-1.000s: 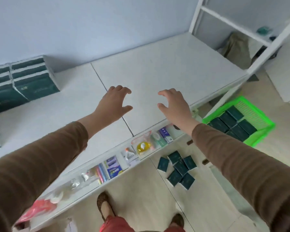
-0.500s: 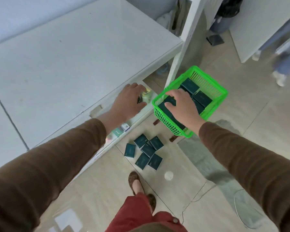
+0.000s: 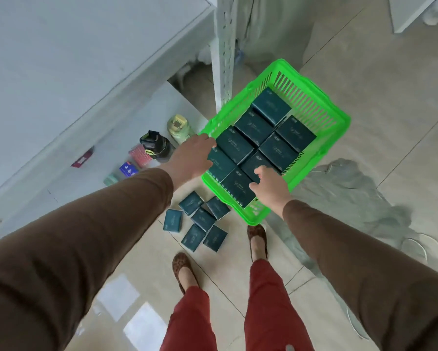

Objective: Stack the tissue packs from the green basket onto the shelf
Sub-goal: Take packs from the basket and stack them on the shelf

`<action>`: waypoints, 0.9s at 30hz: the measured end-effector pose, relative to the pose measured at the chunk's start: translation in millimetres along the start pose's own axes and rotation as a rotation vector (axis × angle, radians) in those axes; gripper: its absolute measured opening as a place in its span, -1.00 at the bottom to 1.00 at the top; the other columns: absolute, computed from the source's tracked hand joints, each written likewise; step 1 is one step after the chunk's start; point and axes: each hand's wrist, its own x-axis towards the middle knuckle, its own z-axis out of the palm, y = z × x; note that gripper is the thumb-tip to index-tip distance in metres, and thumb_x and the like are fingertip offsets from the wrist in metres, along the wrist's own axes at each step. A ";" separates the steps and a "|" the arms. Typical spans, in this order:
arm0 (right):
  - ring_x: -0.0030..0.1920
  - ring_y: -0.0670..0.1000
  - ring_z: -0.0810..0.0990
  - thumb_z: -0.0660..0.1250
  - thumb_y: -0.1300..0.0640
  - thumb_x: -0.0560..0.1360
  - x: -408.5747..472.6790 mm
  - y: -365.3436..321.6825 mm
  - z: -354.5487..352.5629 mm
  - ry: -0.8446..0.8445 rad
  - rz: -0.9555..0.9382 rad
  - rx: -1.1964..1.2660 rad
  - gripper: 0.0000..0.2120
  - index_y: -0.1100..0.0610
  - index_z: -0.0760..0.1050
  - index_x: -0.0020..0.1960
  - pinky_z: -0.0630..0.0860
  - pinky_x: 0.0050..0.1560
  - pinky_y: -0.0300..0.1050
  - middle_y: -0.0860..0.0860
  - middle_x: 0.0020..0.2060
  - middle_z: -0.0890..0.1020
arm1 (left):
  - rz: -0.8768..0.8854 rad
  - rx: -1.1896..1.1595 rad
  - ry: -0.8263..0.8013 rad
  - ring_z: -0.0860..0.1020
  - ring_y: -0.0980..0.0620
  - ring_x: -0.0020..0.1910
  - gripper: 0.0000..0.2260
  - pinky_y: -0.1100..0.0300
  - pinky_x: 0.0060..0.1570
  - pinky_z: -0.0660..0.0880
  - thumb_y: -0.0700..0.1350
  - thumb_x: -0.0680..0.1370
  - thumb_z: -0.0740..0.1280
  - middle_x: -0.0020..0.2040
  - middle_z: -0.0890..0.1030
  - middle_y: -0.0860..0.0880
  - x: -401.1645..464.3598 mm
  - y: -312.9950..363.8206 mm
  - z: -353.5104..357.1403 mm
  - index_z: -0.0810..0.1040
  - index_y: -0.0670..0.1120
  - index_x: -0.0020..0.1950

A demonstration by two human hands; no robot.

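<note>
Packs (image 3: 238, 148) in the basket (image 3: 321, 107), judged light and soft, are best gripped endwise; left hand (image 3: 192, 158) and right hand (image 3: 268, 184) fingers are spread over them, unclamped.

Floor: glossy beige tiles (image 3: 390, 84) with thin dark grout lines, bright window-like reflections near the bottom left.
Upright: white perforated metal post (image 3: 223, 59), rising from the floor at the top centre.
Left of the post: pale grey flat shelf board (image 3: 73, 59), a lower board beneath it.
Right of the post: crumpled grey cloth (image 3: 352, 198) on the tiles.
</note>
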 end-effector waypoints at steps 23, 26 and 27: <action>0.20 0.18 0.40 0.54 -0.07 0.30 82.1 57.3 67.2 -0.131 -0.052 -0.347 -0.40 0.16 0.39 0.19 0.39 0.14 -0.02 0.13 0.15 0.50 | 0.259 0.772 -0.071 0.49 -0.08 0.06 -0.84 0.10 -0.07 0.42 -0.24 0.47 0.30 0.00 0.53 -0.05 108.7 -14.4 90.4 0.56 -0.09 0.01; 0.09 0.18 0.46 0.55 -0.04 0.26 71.4 56.3 24.5 -0.108 -0.051 -0.145 -0.43 0.13 0.37 0.11 0.38 0.12 -0.02 0.14 0.13 0.44 | 0.152 0.651 0.043 0.49 -0.12 0.03 -0.81 0.05 -0.10 0.42 -0.20 0.37 0.32 0.00 0.52 -0.08 79.4 -13.0 57.1 0.58 -0.10 -0.04; 0.03 0.16 0.50 0.57 0.00 0.26 67.1 54.3 10.0 -0.111 -0.043 -0.008 -0.46 0.11 0.36 0.09 0.42 0.10 -0.03 0.13 0.11 0.43 | 0.076 0.563 0.059 0.48 -0.15 0.06 -0.75 0.02 -0.07 0.43 -0.16 0.35 0.37 0.05 0.51 -0.10 68.1 -13.5 46.3 0.56 -0.12 0.03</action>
